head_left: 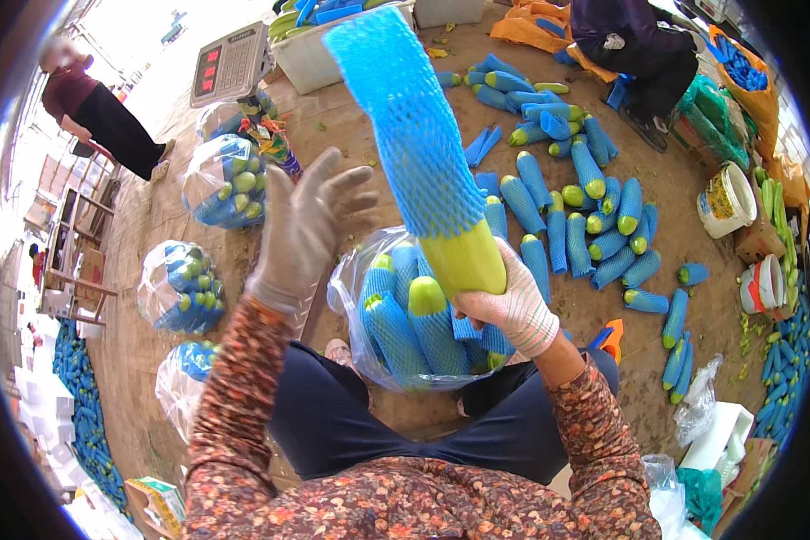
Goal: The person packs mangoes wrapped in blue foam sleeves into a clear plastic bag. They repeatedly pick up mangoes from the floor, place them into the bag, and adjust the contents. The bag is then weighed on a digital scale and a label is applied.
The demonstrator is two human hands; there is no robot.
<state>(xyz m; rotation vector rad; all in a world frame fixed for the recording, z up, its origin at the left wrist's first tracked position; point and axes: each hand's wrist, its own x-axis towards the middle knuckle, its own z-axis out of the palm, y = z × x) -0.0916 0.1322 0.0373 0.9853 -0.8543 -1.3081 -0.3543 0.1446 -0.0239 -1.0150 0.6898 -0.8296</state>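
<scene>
My right hand (pixel 518 306), in a white glove, grips the lower end of a pale green zucchini (pixel 463 261). A blue foam net sleeve (pixel 423 153) covers its upper part and reaches past it, tilted up to the left. Off to the left, my left hand (pixel 308 225) in a greyish glove is raised with its fingers spread, touching nothing. Below the held zucchini, between my knees, stands an open clear plastic bag (pixel 351 310) packed with sleeved zucchini (pixel 396 333).
Many sleeved zucchini (pixel 594 225) lie on the floor to the right. Filled bags (pixel 182 288) line the left, beside a scale (pixel 231 67). White buckets (pixel 727 200) stand far right. One person (pixel 94 108) stands back left; another (pixel 639 54) sits back right.
</scene>
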